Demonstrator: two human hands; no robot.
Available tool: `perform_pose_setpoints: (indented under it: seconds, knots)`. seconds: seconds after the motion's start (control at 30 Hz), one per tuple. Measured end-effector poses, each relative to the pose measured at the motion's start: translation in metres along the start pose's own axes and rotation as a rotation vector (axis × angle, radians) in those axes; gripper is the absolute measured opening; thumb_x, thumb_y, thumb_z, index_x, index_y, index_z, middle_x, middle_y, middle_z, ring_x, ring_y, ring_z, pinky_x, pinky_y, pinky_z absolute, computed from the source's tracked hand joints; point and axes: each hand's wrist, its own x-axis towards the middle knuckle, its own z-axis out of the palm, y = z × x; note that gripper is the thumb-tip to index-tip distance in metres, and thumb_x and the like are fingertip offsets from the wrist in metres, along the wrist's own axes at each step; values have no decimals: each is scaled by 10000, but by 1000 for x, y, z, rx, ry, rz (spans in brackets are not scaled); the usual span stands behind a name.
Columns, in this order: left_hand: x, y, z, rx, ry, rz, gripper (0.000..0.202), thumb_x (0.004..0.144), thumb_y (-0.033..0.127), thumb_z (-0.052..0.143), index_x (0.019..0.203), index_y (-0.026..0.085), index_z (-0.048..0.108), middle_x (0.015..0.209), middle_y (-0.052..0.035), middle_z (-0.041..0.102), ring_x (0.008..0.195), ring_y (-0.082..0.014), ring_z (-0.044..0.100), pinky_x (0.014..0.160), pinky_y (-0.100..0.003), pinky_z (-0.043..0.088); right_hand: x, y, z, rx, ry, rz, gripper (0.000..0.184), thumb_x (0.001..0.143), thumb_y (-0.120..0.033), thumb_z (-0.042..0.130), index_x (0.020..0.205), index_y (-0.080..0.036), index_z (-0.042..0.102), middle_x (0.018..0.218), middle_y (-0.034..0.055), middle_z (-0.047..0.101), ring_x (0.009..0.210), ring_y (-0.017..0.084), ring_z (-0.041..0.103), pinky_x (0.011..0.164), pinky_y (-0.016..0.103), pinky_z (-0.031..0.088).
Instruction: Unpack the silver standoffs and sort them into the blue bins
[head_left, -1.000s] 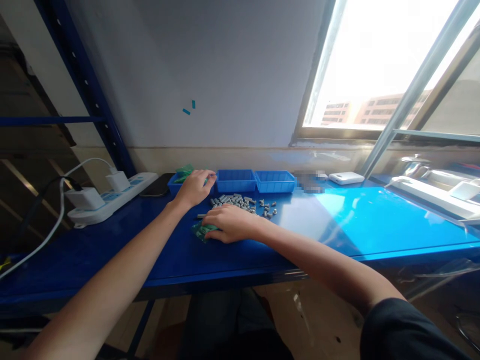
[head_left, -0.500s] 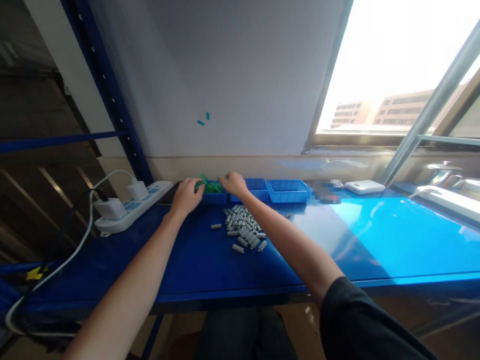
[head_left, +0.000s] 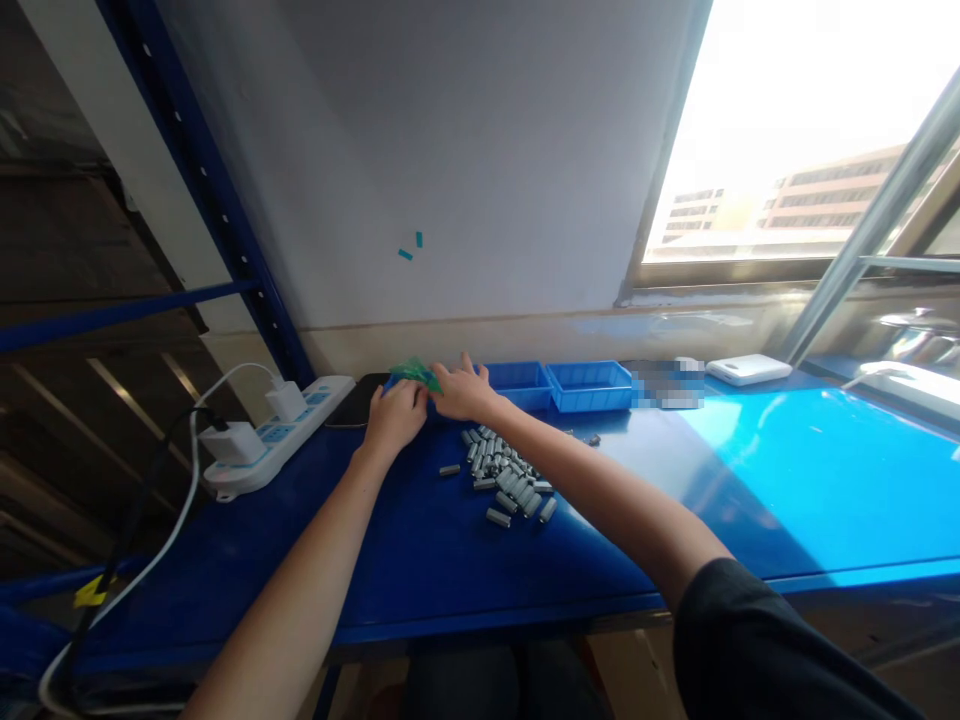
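At the back of the blue table, my left hand [head_left: 397, 412] has its fingers closed on a crumpled, see-through green plastic bag [head_left: 412, 372]. Close beside it, my right hand [head_left: 461, 390] pinches the bag's right side between thumb and forefinger, while its other fingers stick up. Both hands are over the leftmost blue bin, which they mostly hide. Just nearer than my right hand lies a loose pile of short grey metal cylinders [head_left: 506, 475]. One metal cylinder [head_left: 449, 470] lies apart on the pile's left.
Right of my hands stand a blue bin [head_left: 525, 384] and a lighter blue bin [head_left: 592, 387]. A white power strip [head_left: 277, 440] with plugs and a dark flat object [head_left: 354, 403] are at left. A white box [head_left: 748, 370] sits by the wall below the window.
My hands have come closer together at the green bag, the left one moving right. The bag is now gathered between them. The view has shifted slightly.
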Motion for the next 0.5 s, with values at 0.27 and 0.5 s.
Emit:
perform_pose_setpoints:
  seconds: [0.27,0.5]
  knots:
    - [-8,14,1,-22,83,-70,278,928,308,383,883,228,645,1100,-85,685,1176,-289,524,1058,-648,201,-7,24,-2,52,119,-15,263,916,-334,449,1020,-220,662,1022,73,706,1036,263,600,903,420,392]
    - [-9,36,-42,-262,143,243,277,915,335,415,824,193,634,904,-55,692,926,-210,604,900,-335,452,-55,47,-23,259,266,-181,226,895,-294,543,1058,-174,643,943,51,710,991,215,595,866,318,427]
